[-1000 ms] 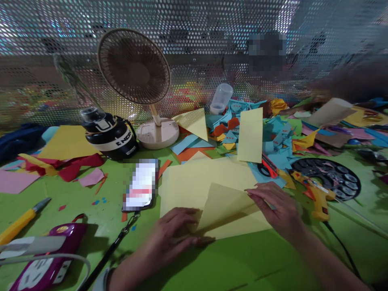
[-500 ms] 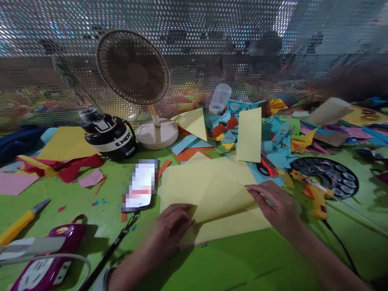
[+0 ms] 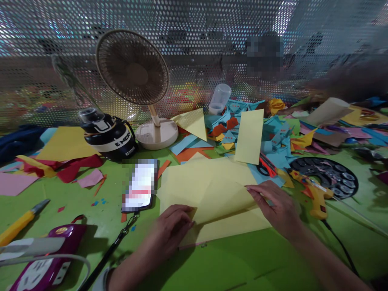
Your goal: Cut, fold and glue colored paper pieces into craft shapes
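Observation:
Pale yellow paper is bent up along its near edge, with a shadow beneath the raised part. My left hand pinches its left corner between thumb and fingers. At the opposite corner, my right hand is closed on the same paper, thumb below and fingertips above. More yellow sheet lies flat under it on the green table. Behind stands a narrow upright piece of yellow paper. A phone with a lit, blurred screen lies left of the sheets.
A fan and a black bottle stand at the back left. Blue folded paper is heaped behind. On the right are a yellow glue gun and a black palette. A utility knife and a purple device lie left.
The narrow upright yellow paper has shifted and tilted slightly to the right. My hands keep the same hold on the paper, almost still.

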Motion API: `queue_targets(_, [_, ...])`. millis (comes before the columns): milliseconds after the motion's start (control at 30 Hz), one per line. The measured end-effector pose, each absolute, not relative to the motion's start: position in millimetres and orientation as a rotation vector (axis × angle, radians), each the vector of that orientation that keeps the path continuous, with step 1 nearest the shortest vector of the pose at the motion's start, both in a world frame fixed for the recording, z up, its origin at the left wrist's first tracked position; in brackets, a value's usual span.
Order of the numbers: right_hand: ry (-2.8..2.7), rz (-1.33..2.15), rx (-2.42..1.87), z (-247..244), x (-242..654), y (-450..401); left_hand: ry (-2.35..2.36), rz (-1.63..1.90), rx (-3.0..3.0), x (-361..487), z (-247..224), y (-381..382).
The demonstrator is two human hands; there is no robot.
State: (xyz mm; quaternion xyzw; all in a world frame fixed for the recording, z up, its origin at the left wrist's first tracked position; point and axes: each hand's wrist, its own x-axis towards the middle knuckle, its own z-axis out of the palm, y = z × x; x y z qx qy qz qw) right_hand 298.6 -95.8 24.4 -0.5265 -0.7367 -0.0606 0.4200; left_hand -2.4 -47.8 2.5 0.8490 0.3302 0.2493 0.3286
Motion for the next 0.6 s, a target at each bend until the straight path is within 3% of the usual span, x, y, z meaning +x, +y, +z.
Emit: queue_targets(600, [-1.952, 0.006, -1.019, 28.8, 290.4, -104.2, 0.583, 0.582, 2.223, -1.4, 9.9, -52.6])
